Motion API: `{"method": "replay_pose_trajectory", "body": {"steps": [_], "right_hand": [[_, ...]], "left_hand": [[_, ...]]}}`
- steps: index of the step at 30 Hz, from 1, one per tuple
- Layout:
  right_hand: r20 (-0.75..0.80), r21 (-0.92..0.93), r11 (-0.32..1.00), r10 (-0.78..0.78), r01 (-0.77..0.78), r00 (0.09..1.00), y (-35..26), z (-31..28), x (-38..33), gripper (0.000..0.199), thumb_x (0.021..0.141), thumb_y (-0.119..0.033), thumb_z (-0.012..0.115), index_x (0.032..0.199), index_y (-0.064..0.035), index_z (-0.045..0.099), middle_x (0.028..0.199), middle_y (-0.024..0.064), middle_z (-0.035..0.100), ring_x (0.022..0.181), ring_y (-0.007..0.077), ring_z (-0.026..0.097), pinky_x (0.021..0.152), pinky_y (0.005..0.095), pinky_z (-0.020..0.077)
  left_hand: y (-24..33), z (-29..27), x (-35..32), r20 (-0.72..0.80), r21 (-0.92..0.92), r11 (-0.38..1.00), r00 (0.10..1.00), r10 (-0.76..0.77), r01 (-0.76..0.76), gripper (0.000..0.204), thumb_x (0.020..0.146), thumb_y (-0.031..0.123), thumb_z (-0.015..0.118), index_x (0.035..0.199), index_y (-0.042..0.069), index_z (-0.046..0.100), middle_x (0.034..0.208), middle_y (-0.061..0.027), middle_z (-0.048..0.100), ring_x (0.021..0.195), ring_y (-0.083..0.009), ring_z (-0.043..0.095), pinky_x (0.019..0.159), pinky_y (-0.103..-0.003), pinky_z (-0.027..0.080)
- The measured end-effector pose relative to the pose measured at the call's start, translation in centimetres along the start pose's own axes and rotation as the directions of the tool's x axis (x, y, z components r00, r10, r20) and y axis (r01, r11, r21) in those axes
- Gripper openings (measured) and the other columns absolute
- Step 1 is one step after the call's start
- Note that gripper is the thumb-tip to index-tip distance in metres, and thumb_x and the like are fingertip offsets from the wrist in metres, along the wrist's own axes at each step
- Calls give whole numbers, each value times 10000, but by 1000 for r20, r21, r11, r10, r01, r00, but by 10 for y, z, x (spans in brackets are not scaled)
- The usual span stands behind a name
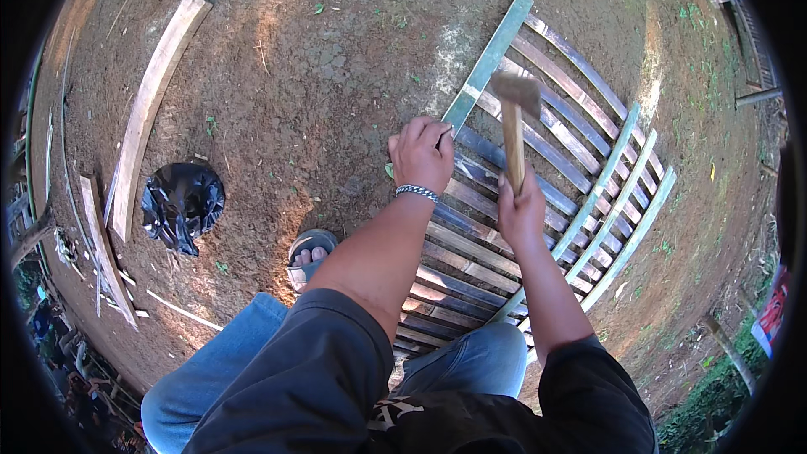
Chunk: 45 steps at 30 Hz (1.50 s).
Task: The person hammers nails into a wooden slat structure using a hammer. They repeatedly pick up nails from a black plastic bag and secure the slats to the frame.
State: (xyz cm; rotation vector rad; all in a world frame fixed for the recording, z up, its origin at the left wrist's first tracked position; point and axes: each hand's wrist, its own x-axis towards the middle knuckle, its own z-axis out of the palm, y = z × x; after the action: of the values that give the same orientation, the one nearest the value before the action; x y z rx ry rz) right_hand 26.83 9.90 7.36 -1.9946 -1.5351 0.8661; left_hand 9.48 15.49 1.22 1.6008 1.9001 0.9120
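Note:
A panel of bamboo slats (476, 245) lies on the ground before me, with a green bamboo strip (496, 55) across its far left ends. My left hand (423, 154) is closed at the near part of that strip, fingers curled over it. Whether it also pinches something small, such as a nail, is hidden. In my right hand (521, 206) is a hammer (513, 139), gripped by its wooden handle. Its hammer head is raised over the slats, to the right of my left hand. Several green strips (618, 231) cross the slats on the right side.
To the left lie a long wooden plank (155, 109), a shorter board (108, 248) and a black plastic bag (183, 206). My sandalled foot (311, 256) stands on the bare soil (336, 50). A bamboo fence (735, 13) runs at the far right.

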Motion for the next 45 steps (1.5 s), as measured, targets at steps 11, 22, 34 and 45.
{"method": "replay_pose_trajectory", "body": {"steps": [11,22,34,45], "right_hand": [[62,158,974,155,-163,986,18,27,34,296,991,-88,626,1276,-30,575,914,48,622,640,107,584,597,277,506],[155,373,861,308,-345,939,7,17,37,295,1003,-78,605,1285,-24,536,1016,49,646,627,101,591,571,264,509],[110,178,983,28,-48,994,5,7,21,370,998,-120,613,1354,-46,546,905,125,688,682,245,685,644,375,548],[262,-177,978,-60,109,963,-5,-28,-21,410,972,-130,627,1362,-88,508,1087,260,691,946,478,683,782,543,549]], "left_hand": [[-2,0,-1,32,-4,1000,999,-18,19,307,884,196,675,1169,85,649,1155,-78,725,1144,-291,618,1007,-462,404],[8,-7,-4,4,150,989,1000,9,-9,260,895,202,681,1145,135,707,1167,-49,676,1189,-274,554,1053,-487,337],[-4,-5,-6,-8,199,978,998,57,-54,179,900,185,674,1035,100,755,1102,-51,654,1164,-285,534,1055,-496,319],[-3,-5,-5,-13,192,980,998,60,-56,172,891,167,679,1026,92,754,1069,-55,645,1159,-280,537,1043,-497,321]]}}
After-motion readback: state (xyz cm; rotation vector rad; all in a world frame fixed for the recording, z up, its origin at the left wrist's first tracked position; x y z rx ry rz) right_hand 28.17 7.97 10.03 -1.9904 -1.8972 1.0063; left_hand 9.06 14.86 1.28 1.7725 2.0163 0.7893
